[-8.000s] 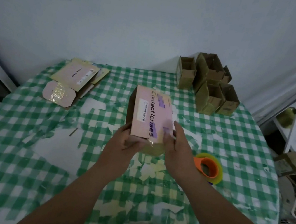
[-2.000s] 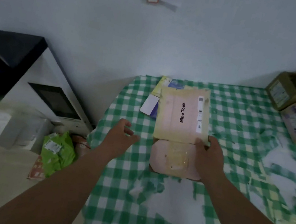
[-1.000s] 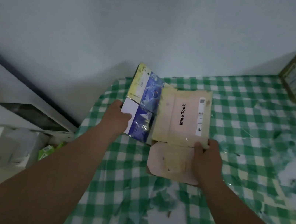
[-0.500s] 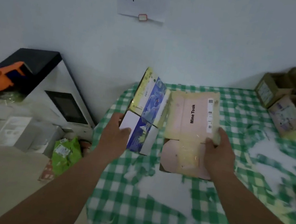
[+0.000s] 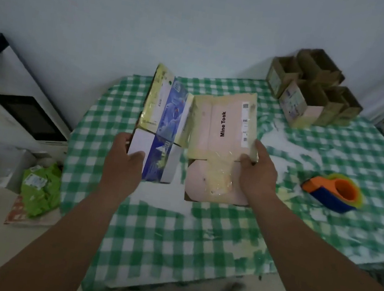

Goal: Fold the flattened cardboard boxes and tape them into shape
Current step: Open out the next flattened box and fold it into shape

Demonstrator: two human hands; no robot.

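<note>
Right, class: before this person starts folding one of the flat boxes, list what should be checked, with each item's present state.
1. Left hand grips blue flat box: ok.
2. Right hand holds pink "Mine Took" flat box: ok.
3. Only one box in hand for folding: not ok, each hand holds one.
4. Tape dispenser on the table beside the right hand: ok.
5. Tape left on its roll: cannot tell.
6. Finished boxes stacked apart at the far corner: ok.
</note>
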